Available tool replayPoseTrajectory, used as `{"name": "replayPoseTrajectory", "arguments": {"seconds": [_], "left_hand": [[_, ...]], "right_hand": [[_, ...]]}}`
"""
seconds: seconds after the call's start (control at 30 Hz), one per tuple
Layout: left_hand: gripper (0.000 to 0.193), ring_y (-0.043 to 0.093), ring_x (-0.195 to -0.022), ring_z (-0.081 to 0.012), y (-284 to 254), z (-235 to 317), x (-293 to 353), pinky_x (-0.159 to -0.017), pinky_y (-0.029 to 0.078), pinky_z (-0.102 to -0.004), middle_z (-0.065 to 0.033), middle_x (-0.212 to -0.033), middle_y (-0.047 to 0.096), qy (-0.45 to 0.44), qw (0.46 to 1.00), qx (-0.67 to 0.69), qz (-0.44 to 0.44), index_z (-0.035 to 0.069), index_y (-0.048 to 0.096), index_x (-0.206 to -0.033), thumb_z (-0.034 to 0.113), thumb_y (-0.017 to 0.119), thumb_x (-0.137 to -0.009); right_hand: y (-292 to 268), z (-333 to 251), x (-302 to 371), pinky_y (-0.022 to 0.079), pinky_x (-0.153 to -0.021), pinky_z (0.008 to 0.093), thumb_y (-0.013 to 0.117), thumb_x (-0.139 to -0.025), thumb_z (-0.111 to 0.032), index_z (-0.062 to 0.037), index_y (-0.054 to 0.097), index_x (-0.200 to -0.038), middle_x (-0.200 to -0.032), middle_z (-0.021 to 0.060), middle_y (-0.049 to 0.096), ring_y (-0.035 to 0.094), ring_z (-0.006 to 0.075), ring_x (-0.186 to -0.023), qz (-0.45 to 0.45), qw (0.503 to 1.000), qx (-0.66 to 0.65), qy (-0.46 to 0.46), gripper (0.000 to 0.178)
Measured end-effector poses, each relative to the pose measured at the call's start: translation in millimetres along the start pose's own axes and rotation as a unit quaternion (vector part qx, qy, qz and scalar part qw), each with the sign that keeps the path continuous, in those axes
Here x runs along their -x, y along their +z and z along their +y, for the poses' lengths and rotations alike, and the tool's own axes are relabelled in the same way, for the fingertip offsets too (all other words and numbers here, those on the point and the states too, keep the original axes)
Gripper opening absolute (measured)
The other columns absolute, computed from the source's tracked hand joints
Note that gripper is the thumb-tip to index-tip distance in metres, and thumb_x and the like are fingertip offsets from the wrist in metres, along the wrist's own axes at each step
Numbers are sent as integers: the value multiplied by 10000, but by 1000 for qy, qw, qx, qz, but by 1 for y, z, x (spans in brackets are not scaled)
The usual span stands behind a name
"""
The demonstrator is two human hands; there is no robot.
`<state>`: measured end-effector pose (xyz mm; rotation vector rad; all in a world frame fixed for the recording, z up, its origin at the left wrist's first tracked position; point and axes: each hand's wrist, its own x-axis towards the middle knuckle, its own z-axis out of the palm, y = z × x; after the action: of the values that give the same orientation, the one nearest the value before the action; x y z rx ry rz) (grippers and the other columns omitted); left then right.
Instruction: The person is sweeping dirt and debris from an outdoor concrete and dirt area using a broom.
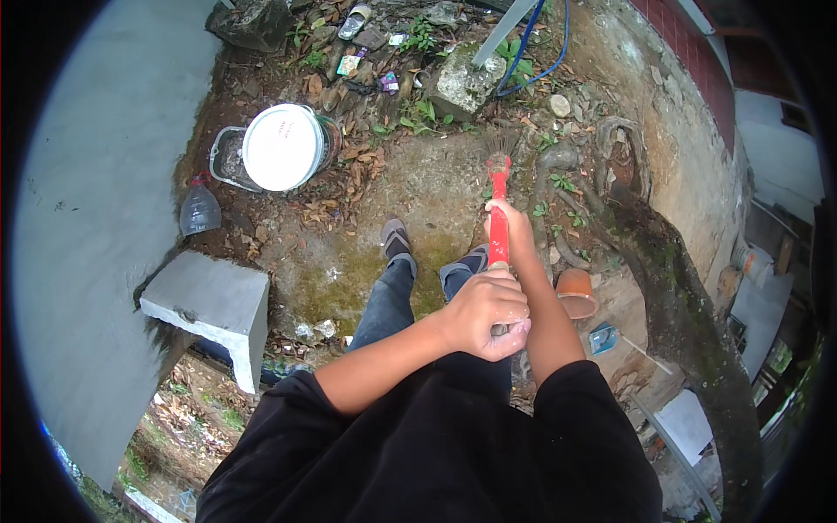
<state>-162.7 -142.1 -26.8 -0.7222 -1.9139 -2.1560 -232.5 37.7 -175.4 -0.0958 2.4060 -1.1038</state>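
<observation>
Both my hands grip a stick broom (499, 228) with a red handle, held out in front of my body. My left hand (486, 315) is closed round its near end, where the butt shows inside the curled fingers. Pale smears mark that hand. Farther along, my right hand (516, 234) wraps the red part of the handle. Thin dark bristles (500, 141) fan out at the far end, over the ground or just touching it; I cannot tell which. My feet in sandals stand on mossy ground (349, 275) below the broom.
At the left stand a white-lidded bucket (282, 147), a grey tub (228, 157) and a clear plastic bottle (200, 209), near a grey ledge (205, 292). A concrete block (466, 83) with a post and blue hose lies ahead. Roots, a thick trunk (671, 279) and a terracotta pot (576, 292) flank the right.
</observation>
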Motion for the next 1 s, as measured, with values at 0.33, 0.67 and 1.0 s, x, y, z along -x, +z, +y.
{"name": "replayPoseTrajectory", "arguments": {"seconds": [0.33,0.67,1.0], "left_hand": [[230,543,-601,-262,26,55,27,-626,429,-388,-31,-633,516,-1,998,45,-39,100,513,-631,107,718,-734],[256,452,-537,-315,67,13,31,-601,390,-413,-68,-585,432,-51,996,58,-42,76,444,-605,29,645,-756],[270,467,-535,-303,151,63,32,-602,424,-425,-64,-591,425,-38,978,137,-150,79,432,-603,47,619,-795]], "right_hand": [[20,-5,88,554,-702,398,724,-887,-108,-71,684,-1094,-787,171,712,740,330,-737,87,995,52,8,214],[18,52,110,536,-640,410,722,-864,-97,-84,671,-1097,-778,157,717,746,336,-742,13,994,-106,12,239],[-25,73,221,542,-651,384,754,-832,-100,-89,674,-1061,-729,130,699,752,280,-709,156,977,-106,98,244]]}}
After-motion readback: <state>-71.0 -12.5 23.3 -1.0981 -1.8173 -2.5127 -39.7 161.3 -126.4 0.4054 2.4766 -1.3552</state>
